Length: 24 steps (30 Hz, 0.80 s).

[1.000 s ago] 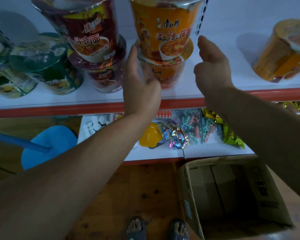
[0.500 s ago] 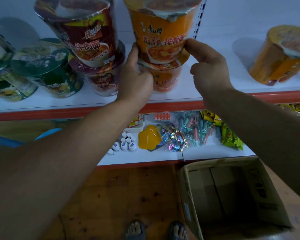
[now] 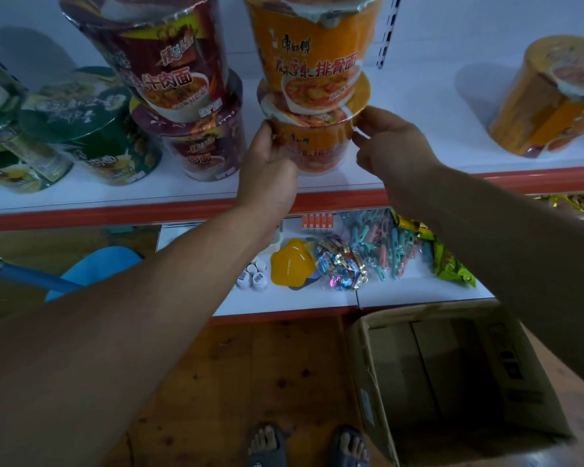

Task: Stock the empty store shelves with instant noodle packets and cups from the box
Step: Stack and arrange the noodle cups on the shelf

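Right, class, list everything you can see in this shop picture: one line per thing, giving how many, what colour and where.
orange noodle cups: three; two stacked mid-shelf, one tilted far right
dark red noodle cups: two, stacked left of the orange stack
green noodle cups: at least three, shelf's left end
upper shelf: one, white with red edge
small bottles: several, white, lower shelf
sweets bag: one, multicoloured, lower shelf
pegs: a bundle, pastel, lower shelf
cardboard box: one, brown, floor at right, nothing visible inside
feet: two, in sandals, bottom edge
left hand: holds the lower stacked orange cup by its left side
right hand: pinches its rim on the right
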{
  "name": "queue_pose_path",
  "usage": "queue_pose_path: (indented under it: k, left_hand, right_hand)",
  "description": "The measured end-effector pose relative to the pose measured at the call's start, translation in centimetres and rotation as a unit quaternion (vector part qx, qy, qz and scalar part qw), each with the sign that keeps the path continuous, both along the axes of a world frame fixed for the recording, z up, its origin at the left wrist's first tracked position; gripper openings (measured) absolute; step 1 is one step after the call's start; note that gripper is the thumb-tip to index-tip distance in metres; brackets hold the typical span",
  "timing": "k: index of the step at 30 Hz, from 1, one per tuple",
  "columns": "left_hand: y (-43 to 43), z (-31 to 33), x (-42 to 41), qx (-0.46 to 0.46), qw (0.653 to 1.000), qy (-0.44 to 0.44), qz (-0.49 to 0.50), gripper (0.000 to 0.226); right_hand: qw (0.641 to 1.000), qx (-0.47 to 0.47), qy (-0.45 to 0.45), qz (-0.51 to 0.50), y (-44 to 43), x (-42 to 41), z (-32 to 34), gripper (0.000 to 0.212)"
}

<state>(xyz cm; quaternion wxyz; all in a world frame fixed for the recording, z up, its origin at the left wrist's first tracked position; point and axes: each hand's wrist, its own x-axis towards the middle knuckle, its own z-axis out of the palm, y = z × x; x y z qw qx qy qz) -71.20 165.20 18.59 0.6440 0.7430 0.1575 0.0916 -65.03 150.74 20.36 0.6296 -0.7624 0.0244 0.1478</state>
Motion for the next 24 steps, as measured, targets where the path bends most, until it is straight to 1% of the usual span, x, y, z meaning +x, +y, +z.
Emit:
queue_pose_path:
  k: [3,6,8,14,17,20,24]
  left_hand:
    - [-0.14,-0.09,-0.34,-0.007,1.0,-0.004,-0.002,0.064]
    - [-0.03,-0.18,-0.5,-0.011,1.0,-0.009,-0.004,0.07]
    - [0.21,-0.21,-0.49,-0.011,1.0,-0.01,-0.006,0.074]
    - [0.38,-0.51,-0.35,-0.01,1.0,-0.011,0.0,0.074]
    - [0.5,-0.52,-0.31,-0.013,1.0,-0.007,-0.007,0.08]
    - [0.45,-0.39,-0.47,-0.015,1.0,-0.004,-0.001,0.08]
    - [0.17,0.21,-0.77,-0.007,1.0,0.007,0.005,0.074]
  right_hand:
    - [1.0,0.02,0.004,0.002,-0.11,-0.2,-0.18,0.073]
    - [0.999,0.032,0.002,0.006,-0.1,-0.32,-0.32,0.071]
    - [1.0,0.028,0.0,0.007,0.19,-0.31,-0.29,0.07]
    - [1.0,0.021,-0.004,0.004,0.55,-0.45,-0.36,0.072]
    - [1.0,0.022,-0.002,0.005,0.49,-0.42,-0.03,0.07]
    - [1.0,0.016,-0.004,0.006,0.41,-0.35,0.09,0.06]
    - [1.0,-0.007,-0.003,-0.018,0.19,-0.05,0.28,0.041]
